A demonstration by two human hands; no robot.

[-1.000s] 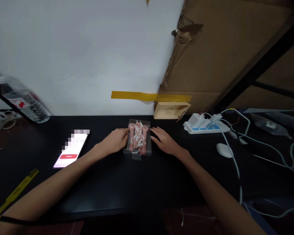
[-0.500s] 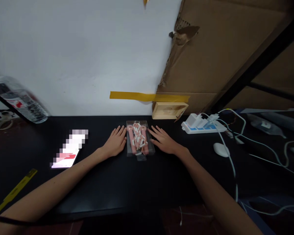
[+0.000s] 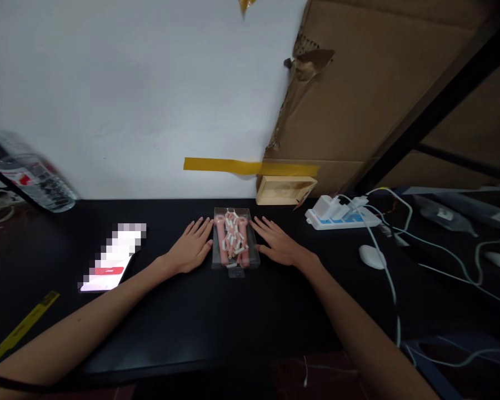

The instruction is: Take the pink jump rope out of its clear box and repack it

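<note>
Out on the black tabletop (image 3: pixel 233 322), a clear plastic box (image 3: pixel 255 260) of beaded skipping rope (image 3: pixel 243 239) lies between left hand (image 3: pixel 190 248) and right hand (image 3: pixel 278 243): fingers splayed loose, tips just beside it, contact too close to call!

I see pink handles (image 3: pixel 221 241), a pink-and-white segmented cord (image 3: pixel 234 236) and a clear box (image 3: pixel 254 260); my desk (image 3: pixel 233 316) is black, the tape (image 3: pixel 223 165) yellow, the cardboard (image 3: pixel 358 100) brown, the mouse (image 3: pixel 372 257) white.
</note>
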